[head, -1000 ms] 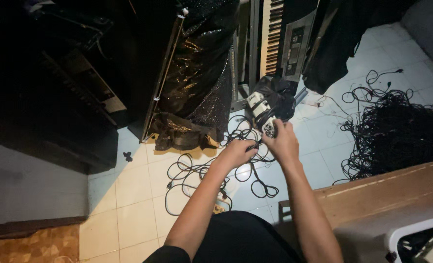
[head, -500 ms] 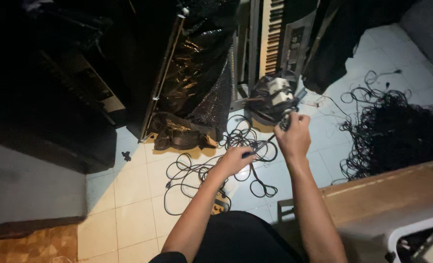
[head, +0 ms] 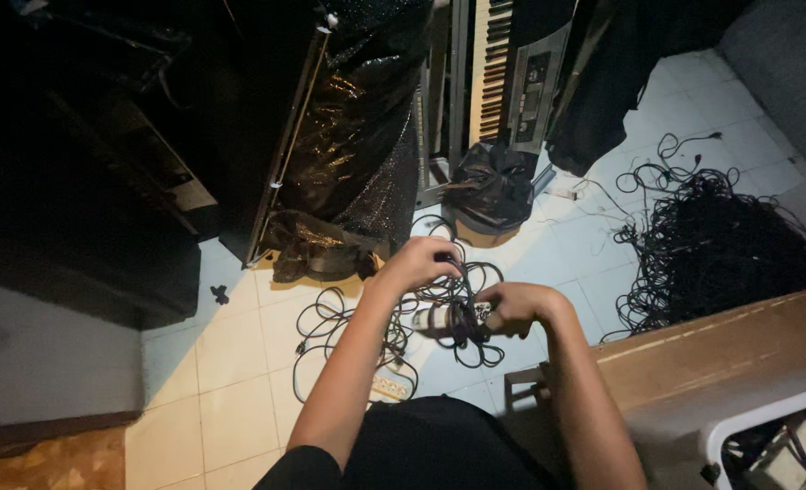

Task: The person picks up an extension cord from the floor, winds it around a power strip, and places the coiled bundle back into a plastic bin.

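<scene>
Our right hand (head: 521,307) closes around a small pale device (head: 444,318) wrapped in dark cable (head: 462,319), holding it above the tiled floor (head: 239,363). Our left hand (head: 418,265) hovers just above and beside it, fingers curled over a strand of the same cable; whether it grips firmly we cannot tell. Below the hands, loose black cords (head: 348,318) loop across the tiles beside a white power strip (head: 389,387). Farther out stand a black bag (head: 491,186), an electronic keyboard (head: 512,63) leaning upright, a large tangle of wires (head: 720,240) at right and a wooden bench (head: 720,354).
</scene>
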